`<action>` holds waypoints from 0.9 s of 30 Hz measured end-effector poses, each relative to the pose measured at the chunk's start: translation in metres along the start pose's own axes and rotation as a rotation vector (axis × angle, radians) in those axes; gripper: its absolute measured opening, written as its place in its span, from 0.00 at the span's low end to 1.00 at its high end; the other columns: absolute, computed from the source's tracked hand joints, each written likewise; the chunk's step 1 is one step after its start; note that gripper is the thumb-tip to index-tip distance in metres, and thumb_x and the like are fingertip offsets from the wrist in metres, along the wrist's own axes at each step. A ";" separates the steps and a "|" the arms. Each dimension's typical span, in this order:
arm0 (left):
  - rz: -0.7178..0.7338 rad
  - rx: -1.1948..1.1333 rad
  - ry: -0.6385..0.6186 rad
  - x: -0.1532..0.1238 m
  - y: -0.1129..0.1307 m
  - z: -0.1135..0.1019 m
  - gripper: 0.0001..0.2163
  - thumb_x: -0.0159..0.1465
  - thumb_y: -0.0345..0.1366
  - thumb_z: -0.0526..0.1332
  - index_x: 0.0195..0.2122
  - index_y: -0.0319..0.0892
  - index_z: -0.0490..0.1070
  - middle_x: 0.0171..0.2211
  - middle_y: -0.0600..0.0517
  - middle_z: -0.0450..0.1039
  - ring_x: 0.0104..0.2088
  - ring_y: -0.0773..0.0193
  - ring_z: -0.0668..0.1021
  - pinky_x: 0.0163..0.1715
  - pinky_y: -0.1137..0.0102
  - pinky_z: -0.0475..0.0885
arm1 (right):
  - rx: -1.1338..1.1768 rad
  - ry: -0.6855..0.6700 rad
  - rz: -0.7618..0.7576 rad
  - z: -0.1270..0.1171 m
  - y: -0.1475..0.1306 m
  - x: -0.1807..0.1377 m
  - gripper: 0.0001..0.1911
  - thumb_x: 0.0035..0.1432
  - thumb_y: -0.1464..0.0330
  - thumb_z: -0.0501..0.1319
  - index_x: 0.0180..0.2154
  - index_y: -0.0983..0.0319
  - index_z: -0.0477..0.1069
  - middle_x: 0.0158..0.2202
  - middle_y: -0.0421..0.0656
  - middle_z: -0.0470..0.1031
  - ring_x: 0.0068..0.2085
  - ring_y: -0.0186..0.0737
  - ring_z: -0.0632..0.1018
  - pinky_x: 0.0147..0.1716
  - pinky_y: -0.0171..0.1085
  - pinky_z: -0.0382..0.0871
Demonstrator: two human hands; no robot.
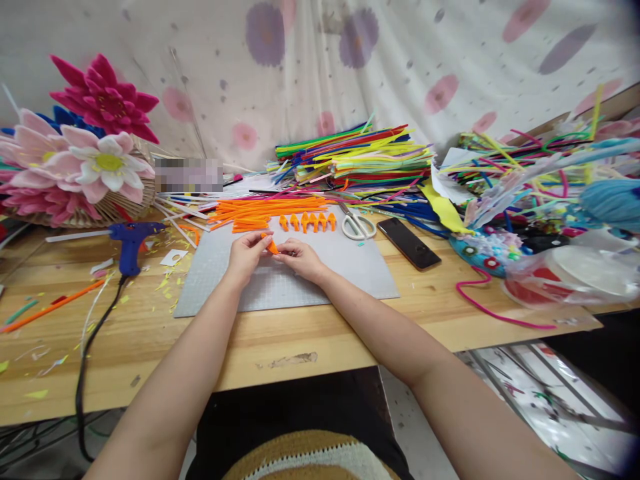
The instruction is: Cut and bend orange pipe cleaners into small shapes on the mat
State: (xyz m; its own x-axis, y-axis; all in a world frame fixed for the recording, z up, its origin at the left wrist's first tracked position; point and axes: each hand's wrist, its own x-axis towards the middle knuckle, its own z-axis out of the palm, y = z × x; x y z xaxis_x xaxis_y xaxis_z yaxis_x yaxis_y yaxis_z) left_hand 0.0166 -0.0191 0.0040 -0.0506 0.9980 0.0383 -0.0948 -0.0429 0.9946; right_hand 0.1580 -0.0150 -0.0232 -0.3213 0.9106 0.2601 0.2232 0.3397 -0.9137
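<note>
Over the grey cutting mat (300,287), my left hand (246,257) and my right hand (303,259) meet around a small orange pipe cleaner petal (271,245). The fingers of both hands are closed on it, left on its upper end and right on its lower end. Beyond my hands, several similar orange petals (313,222) stand in a row on the mat. Left of that row lies a bundle of orange pipe cleaners (265,211). White-handled scissors (358,225) rest at the mat's upper right.
A blue glue gun (131,243) with a black cord stands at left. Pipe cleaner flowers (107,163) are behind it. A phone (409,243) lies right of the mat. Colourful pipe cleaner bundles (355,157) are piled at the back. A plastic-wrapped roll (580,277) sits at right.
</note>
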 end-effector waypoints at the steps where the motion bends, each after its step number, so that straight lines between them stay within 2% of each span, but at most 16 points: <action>1: -0.002 -0.013 0.002 0.000 0.001 0.000 0.21 0.42 0.48 0.68 0.32 0.37 0.75 0.29 0.50 0.74 0.26 0.68 0.73 0.26 0.72 0.71 | 0.008 -0.001 0.002 0.000 0.001 0.000 0.07 0.48 0.69 0.62 0.32 0.63 0.75 0.28 0.38 0.66 0.31 0.30 0.67 0.35 0.32 0.61; 7: 0.001 -0.068 0.008 -0.001 0.006 -0.001 0.27 0.49 0.58 0.58 0.32 0.35 0.75 0.29 0.45 0.75 0.32 0.63 0.76 0.27 0.71 0.71 | 0.077 0.002 0.020 -0.002 0.001 0.000 0.08 0.48 0.70 0.62 0.32 0.63 0.76 0.28 0.38 0.67 0.31 0.31 0.67 0.36 0.33 0.61; 13: 0.009 -0.089 0.012 -0.002 0.006 0.000 0.27 0.50 0.58 0.58 0.32 0.35 0.75 0.30 0.45 0.75 0.31 0.62 0.77 0.28 0.71 0.71 | 0.201 -0.063 0.077 -0.003 -0.005 -0.002 0.10 0.47 0.68 0.61 0.34 0.64 0.75 0.31 0.40 0.72 0.31 0.30 0.68 0.34 0.32 0.61; 18: 0.020 -0.059 0.016 -0.003 0.008 0.001 0.27 0.50 0.58 0.58 0.32 0.36 0.75 0.29 0.46 0.75 0.29 0.64 0.76 0.27 0.71 0.71 | 0.206 -0.070 0.102 -0.002 -0.005 -0.002 0.11 0.46 0.67 0.62 0.33 0.65 0.75 0.30 0.40 0.72 0.30 0.30 0.68 0.31 0.31 0.61; 22: 0.042 -0.019 0.020 -0.004 0.008 0.001 0.23 0.48 0.55 0.61 0.31 0.36 0.75 0.28 0.47 0.75 0.27 0.66 0.75 0.26 0.72 0.70 | 0.172 -0.051 0.073 -0.002 -0.004 -0.002 0.09 0.45 0.68 0.62 0.32 0.65 0.75 0.29 0.40 0.72 0.30 0.30 0.68 0.32 0.32 0.61; 27: 0.069 0.004 0.024 -0.004 0.003 0.002 0.19 0.40 0.44 0.70 0.31 0.37 0.75 0.30 0.49 0.75 0.27 0.67 0.74 0.30 0.70 0.70 | 0.133 -0.032 0.060 -0.002 -0.001 -0.001 0.08 0.46 0.68 0.62 0.31 0.64 0.75 0.28 0.39 0.72 0.30 0.30 0.68 0.33 0.32 0.62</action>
State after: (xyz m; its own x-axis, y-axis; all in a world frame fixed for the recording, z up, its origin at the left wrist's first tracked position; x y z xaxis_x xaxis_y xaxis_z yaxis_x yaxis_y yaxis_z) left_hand 0.0187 -0.0227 0.0075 -0.0806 0.9912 0.1050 -0.0867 -0.1119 0.9899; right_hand 0.1596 -0.0162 -0.0219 -0.3404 0.9197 0.1956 0.1199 0.2488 -0.9611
